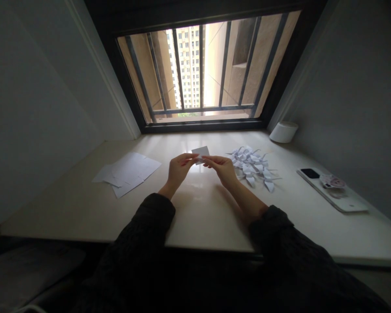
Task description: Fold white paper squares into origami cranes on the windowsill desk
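1. Landmark: the pile of folded white paper cranes (250,166), resting on the pale counter (205,221).
2. Left hand (181,167): well to the left of the pile; grip pinched, thumb and fingertips closed upon a small piece of folded paper (200,159).
3. Right hand (222,166): just left of the pile; grip likewise pinched upon the same piece, which sits between both hands, left of the pile.
4. Square of paper (200,149): left of the pile, directly beyond the fingertips; contact with the held piece cannot be determined.
5. Loose white sheets (133,171): far left of the pile, overlapping.
6. Phone (347,201): right of the pile, lying flat.
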